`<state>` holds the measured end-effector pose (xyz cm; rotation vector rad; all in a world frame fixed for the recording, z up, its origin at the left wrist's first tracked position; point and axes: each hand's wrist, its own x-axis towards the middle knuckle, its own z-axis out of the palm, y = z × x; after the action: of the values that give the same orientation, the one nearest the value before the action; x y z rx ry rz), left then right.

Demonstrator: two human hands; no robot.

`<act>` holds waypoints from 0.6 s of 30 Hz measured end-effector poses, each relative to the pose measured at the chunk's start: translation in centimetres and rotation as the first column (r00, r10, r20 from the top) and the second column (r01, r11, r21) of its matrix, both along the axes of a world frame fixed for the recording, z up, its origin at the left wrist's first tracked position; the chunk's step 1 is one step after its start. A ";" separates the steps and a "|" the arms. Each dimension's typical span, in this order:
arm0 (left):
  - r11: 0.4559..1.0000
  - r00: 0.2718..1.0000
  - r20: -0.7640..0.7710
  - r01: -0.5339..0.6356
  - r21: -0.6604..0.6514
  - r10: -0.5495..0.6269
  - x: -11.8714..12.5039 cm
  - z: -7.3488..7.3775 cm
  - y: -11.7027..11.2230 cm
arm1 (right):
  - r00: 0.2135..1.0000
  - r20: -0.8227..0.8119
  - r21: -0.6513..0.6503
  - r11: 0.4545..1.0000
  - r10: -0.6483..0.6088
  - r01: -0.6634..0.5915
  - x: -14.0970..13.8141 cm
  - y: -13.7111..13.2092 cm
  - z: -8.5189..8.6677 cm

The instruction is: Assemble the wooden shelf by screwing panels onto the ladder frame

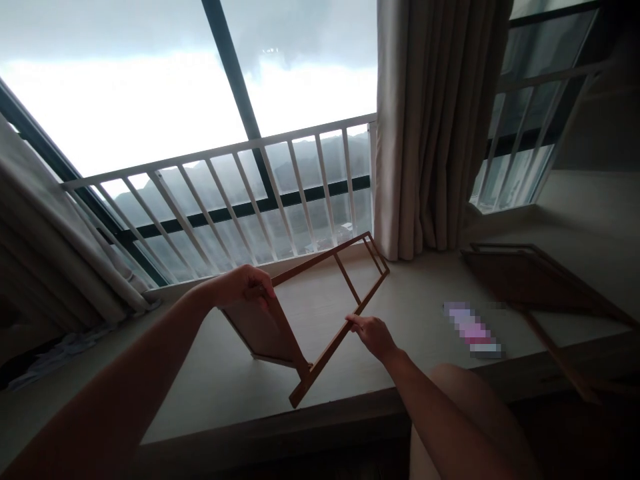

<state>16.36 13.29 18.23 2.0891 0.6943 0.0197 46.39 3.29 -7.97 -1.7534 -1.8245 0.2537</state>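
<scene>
A brown wooden folding frame [327, 347] with crossbars and a hinged flat panel [257, 327] stands tilted over the pale window ledge. My left hand [244, 285] is closed around the upper edge of the panel, near the frame's far rail. Lower down and to the right, my right hand [373, 333] pinches the near rail of the frame between thumb and fingers. The panel hangs at an angle to the frame, and its lower edge is close to the ledge; whether it touches I cannot tell.
On the ledge [210, 400] lies a blurred pink and white item [473, 330]. A second dark wooden frame [540, 280] rests at the right. White railing bars [235, 180] and a beige curtain [430, 133] stand behind. My bare knee [450, 393] is at the ledge's front edge.
</scene>
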 end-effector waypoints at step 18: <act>0.970 0.957 -0.215 0.221 0.099 -0.196 3.3 -6.7 -3.2 | 0.964 0.226 -0.258 0.946 -0.139 0.197 -0.8 1.2 -3.2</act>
<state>19.66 10.12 11.55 2.2951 0.6015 -0.2808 45.57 4.49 -11.21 -2.1919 -1.8351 0.2809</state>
